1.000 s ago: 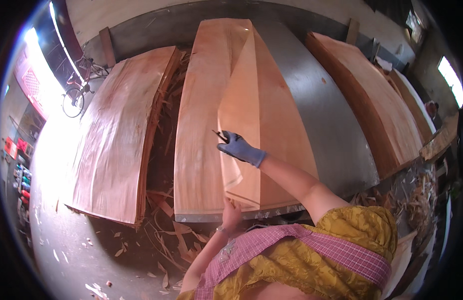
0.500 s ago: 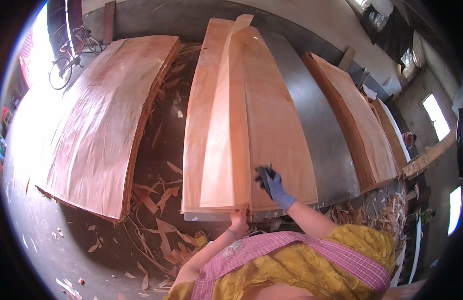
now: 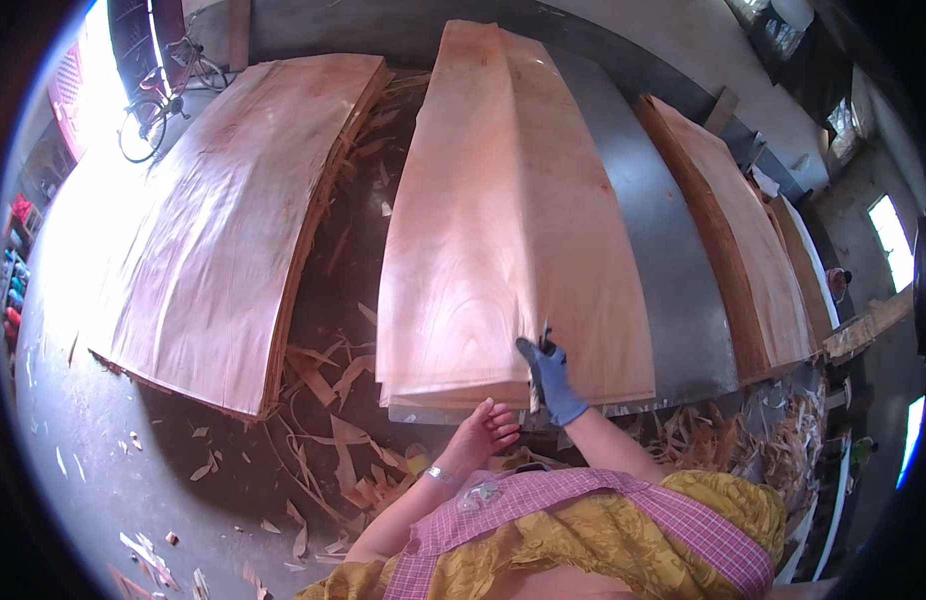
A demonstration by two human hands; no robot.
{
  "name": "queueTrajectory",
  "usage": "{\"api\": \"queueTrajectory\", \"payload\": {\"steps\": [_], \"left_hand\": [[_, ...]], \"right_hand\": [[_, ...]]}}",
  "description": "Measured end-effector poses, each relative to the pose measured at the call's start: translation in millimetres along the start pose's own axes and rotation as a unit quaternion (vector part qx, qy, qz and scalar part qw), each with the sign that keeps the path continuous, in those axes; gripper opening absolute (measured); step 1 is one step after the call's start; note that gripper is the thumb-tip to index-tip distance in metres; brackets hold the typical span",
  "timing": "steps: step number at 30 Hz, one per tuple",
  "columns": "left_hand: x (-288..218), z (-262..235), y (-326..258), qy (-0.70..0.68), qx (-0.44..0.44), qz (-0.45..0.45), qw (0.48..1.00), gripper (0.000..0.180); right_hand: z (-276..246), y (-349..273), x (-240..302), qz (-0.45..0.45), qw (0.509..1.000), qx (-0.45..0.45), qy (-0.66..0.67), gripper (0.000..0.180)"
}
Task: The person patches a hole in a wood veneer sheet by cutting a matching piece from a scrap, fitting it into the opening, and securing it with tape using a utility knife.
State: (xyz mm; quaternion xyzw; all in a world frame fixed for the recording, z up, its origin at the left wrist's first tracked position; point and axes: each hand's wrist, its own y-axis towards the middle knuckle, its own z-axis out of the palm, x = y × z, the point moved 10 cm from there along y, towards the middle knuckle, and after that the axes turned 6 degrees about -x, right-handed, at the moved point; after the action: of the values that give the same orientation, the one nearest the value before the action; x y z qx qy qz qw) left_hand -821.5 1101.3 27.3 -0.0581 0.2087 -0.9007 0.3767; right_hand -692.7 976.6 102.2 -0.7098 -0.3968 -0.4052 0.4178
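Two long, pale wood veneer sheets (image 3: 463, 250) lie side by side on a dark metal-topped table (image 3: 673, 270), meeting along a lengthwise seam. My bare left hand (image 3: 483, 434), with a metal bracelet at its wrist, is just off the near edge of the left sheet. Its fingers are loosely bent and apart, with nothing in them. Over the near end of the seam, my right hand (image 3: 553, 382) wears a blue glove with dark fingers. It grips a slim tool (image 3: 534, 394), whose pale lower end points toward the near edge; its exact kind is unclear.
A tall veneer stack (image 3: 223, 230) stands to the left, and another stack (image 3: 733, 230) to the right. Veneer scraps (image 3: 353, 450) litter the floor between and in front of them. A bicycle (image 3: 148, 120) leans at the far left.
The raised, folded veneer strip along the seam now lies flat as a full sheet. My left hand has let go of the near edge. My right hand has lowered slightly with its tool.
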Motion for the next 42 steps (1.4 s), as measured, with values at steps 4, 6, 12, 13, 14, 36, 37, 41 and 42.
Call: {"api": "queueTrajectory", "payload": {"steps": [4,6,12,13,14,36,37,41,42], "left_hand": [[-6.5,-11.5,3.0,-0.016,-0.021,0.056,0.998,0.045],[-8.3,-13.5,4.2,-0.022,-0.042,0.088,0.995,0.049],[10.6,-55.4,-19.4,-0.110,-0.178,0.258,0.943,0.087],[14.8,-74.3,-25.0,-0.130,-0.192,0.314,0.921,0.090],[18.6,-81.2,-35.6,-0.119,-0.200,0.362,0.903,0.092],[94.3,-43.2,80.3,0.042,-0.331,0.427,0.841,0.017],[88.5,-29.1,121.6,0.067,-0.333,0.407,0.848,0.018],[96.9,-1.4,204.8,0.141,-0.377,0.311,0.861,0.020],[106.7,1.1,224.5,0.153,-0.375,0.292,0.867,0.021]], "right_hand": [[-27.4,7.6,65.7,0.009,0.994,0.019,0.108,0.029],[-58.9,15.2,80.3,0.008,0.986,0.030,0.167,0.024],[-210.3,12.6,60.4,0.029,0.951,0.026,0.308,0.016],[-244.7,12.7,41.5,0.031,0.947,0.040,0.318,0.019],[-280.2,14.6,18.6,0.036,0.943,0.052,0.328,0.024],[-699.5,148.3,-208.8,0.111,0.990,-0.049,-0.066,0.084],[-733.2,176.4,-204.9,0.051,0.991,-0.084,-0.089,0.081],[-790.5,238.0,-233.6,0.141,0.963,-0.059,-0.223,0.069],[-806.6,244.0,-266.7,0.069,0.945,-0.125,-0.293,0.069]]}}
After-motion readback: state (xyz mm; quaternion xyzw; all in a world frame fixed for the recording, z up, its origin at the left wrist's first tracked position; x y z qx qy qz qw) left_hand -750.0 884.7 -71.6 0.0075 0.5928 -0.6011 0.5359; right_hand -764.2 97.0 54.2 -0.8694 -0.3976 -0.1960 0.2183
